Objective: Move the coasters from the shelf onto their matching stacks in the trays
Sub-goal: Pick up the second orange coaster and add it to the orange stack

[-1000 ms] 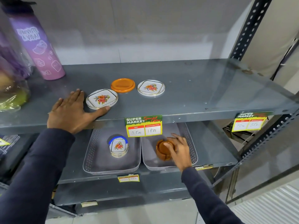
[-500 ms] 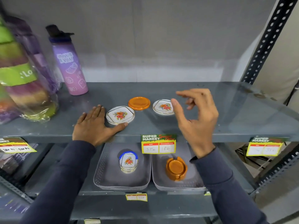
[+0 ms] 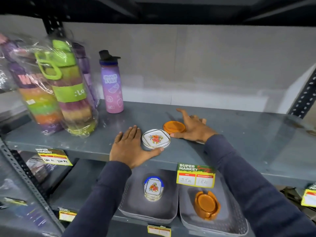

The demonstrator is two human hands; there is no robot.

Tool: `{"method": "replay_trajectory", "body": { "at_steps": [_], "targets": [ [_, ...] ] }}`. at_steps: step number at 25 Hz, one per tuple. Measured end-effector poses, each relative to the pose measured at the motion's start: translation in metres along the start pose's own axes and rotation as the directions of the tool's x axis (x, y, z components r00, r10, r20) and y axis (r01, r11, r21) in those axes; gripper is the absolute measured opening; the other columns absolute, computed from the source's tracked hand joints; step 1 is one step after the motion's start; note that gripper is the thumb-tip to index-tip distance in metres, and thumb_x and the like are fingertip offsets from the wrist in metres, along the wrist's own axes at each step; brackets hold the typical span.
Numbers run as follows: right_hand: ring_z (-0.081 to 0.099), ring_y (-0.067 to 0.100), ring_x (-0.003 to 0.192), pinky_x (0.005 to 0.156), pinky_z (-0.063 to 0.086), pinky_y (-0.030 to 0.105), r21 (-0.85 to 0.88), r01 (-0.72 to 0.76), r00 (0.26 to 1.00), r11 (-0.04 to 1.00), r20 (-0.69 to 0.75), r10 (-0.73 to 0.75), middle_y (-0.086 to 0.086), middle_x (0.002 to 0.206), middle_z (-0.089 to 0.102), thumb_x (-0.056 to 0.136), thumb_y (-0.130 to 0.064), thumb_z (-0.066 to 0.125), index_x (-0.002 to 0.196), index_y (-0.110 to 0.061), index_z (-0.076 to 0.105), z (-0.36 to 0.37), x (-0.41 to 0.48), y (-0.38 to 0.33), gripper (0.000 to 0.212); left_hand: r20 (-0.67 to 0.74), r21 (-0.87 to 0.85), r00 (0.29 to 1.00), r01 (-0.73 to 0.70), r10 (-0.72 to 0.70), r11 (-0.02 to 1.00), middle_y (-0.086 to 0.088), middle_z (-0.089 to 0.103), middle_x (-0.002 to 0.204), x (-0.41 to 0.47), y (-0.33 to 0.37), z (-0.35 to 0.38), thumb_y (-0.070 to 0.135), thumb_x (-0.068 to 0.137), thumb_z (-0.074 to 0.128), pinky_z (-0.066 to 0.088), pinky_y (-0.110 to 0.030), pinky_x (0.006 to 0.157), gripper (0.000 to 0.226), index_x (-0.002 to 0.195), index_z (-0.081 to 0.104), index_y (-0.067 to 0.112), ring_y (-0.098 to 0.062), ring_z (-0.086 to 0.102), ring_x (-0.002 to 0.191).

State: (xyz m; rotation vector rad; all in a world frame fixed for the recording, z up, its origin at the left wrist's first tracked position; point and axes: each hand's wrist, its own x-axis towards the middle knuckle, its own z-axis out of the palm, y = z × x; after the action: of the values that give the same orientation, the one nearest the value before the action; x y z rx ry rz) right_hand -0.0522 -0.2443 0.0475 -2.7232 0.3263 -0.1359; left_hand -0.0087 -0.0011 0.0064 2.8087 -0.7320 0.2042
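Note:
A floral white coaster [image 3: 156, 139] and an orange coaster [image 3: 174, 126] lie on the grey shelf [image 3: 239, 134]. My left hand [image 3: 130, 147] lies flat on the shelf, its thumb touching the floral coaster's front edge. My right hand [image 3: 193, 127] rests on the shelf just right of the orange coaster, with its index finger behind the coaster and its thumb in front; it covers the spot where a second floral coaster lay. Below, the left tray [image 3: 148, 215] holds a floral stack [image 3: 153, 188] and the right tray [image 3: 213, 228] holds an orange stack [image 3: 206, 204].
A purple bottle [image 3: 112, 82] stands at the back left of the shelf, with plastic-wrapped colourful bottles [image 3: 68, 93] further left. A price tag [image 3: 195, 175] hangs on the shelf edge above the trays. A perforated upright [image 3: 304, 96] bounds the right side.
My right hand rose from the orange stack in the tray and came down on the shelf beside the orange coaster, hiding the right floral coaster. My left hand stayed put. The view tilted upward.

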Motion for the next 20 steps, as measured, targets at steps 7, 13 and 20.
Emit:
{"method": "replay_trajectory", "body": {
  "at_steps": [7,13,20],
  "targets": [
    [0.034,0.027,0.133,0.094,0.019,0.039,0.096,0.113,0.973,0.989,-0.215,-0.09,0.008,0.135,0.057,0.071,-0.065,0.077,0.14,-0.044,0.018,-0.005,-0.022,-0.003,0.093,-0.02,-0.001,1.0,-0.007,0.007,1.0,0.002,0.02,0.167,-0.001,-0.003,0.0,0.102,0.057,0.023,0.009,-0.04,0.125,0.131,0.157,0.024,0.017,-0.013,0.014,0.154],
    [0.042,0.015,0.129,0.091,0.023,0.036,-0.039,0.325,0.711,0.945,-0.649,-0.271,-0.013,0.139,0.049,0.064,-0.071,0.077,0.139,-0.037,0.03,-0.04,-0.122,-0.037,0.095,-0.049,0.019,0.999,-0.003,0.004,1.0,0.004,0.02,0.167,0.003,-0.007,0.007,0.104,0.056,0.02,0.01,-0.039,0.125,0.133,0.157,0.025,0.018,-0.011,0.014,0.154],
    [0.055,0.027,0.122,0.083,0.044,0.07,-0.169,0.52,0.394,0.837,-0.822,-0.411,-0.032,0.134,0.039,0.069,-0.06,0.083,0.13,-0.047,0.03,-0.071,-0.229,-0.066,0.081,-0.015,0.011,1.0,-0.018,0.018,1.0,0.005,0.021,0.167,0.001,-0.004,0.004,0.107,0.041,-0.003,0.01,-0.039,0.125,0.147,0.157,0.025,0.022,-0.013,0.014,0.154]
  ]
}}
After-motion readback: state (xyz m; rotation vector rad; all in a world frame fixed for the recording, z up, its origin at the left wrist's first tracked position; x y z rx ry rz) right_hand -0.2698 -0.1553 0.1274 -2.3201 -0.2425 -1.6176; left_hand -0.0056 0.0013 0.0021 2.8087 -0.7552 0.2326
